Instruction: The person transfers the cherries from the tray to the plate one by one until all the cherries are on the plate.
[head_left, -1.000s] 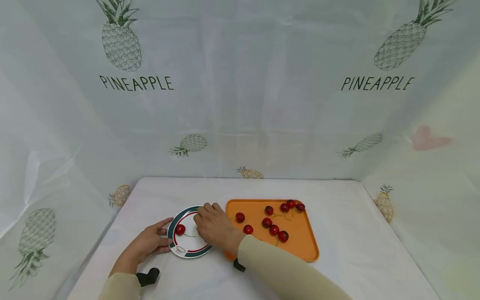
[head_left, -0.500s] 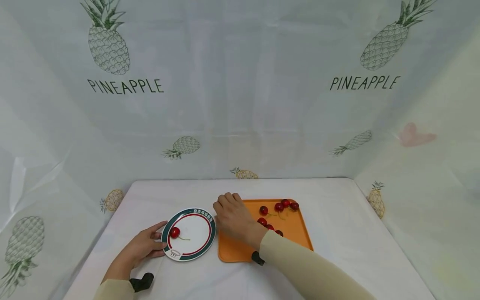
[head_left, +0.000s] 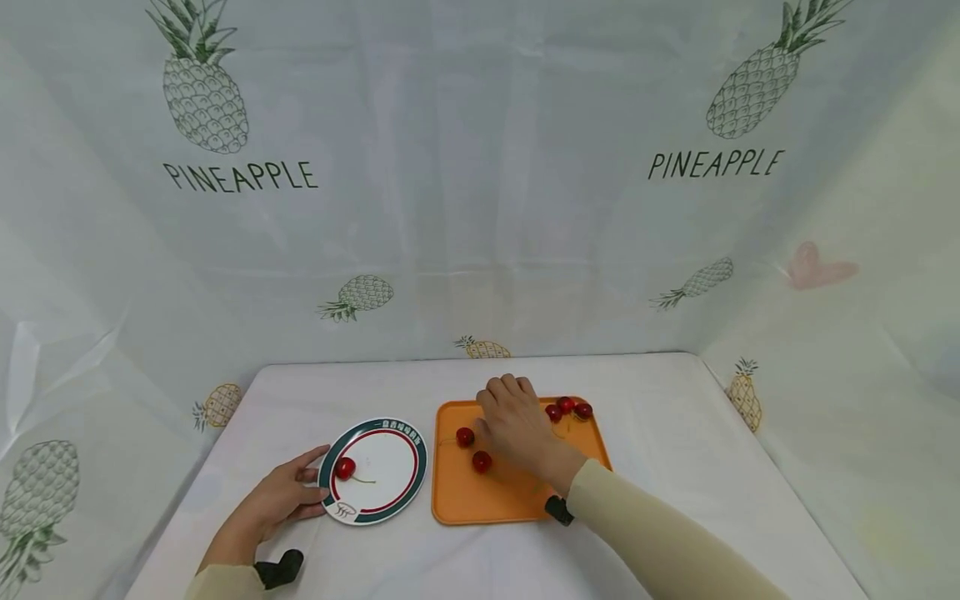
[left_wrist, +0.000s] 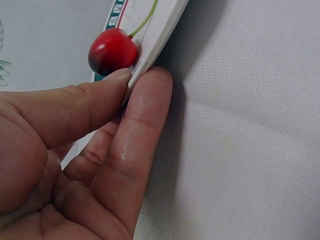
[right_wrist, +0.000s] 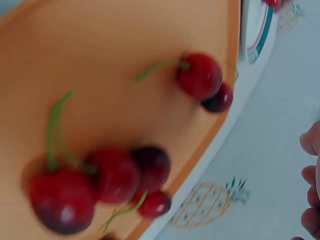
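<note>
My left hand (head_left: 281, 500) pinches the near-left rim of a round white plate (head_left: 390, 492) with a green band and red ring. In the left wrist view the thumb lies on top and a finger is underneath. One red cherry (head_left: 345, 468) with a green stem rests on the plate by that thumb. My right hand (head_left: 517, 425) is over the orange tray (head_left: 457, 500), fingers loosely bent, with nothing seen between them in the right wrist view. Two cherries lie left of it, including one cherry (head_left: 482, 462); a cluster of cherries (head_left: 565, 405) sits behind right. The hand hides others.
A white cloth (head_left: 675, 433) covers the table, and the tray stands just right of the plate. Behind rises a pale curtain (head_left: 480, 208) printed with pineapples. Black wrist straps (head_left: 281, 568) are on both wrists.
My right hand has moved from above the plate rightward to over the tray's middle. My left hand still holds the plate. The head view has shifted slightly.
</note>
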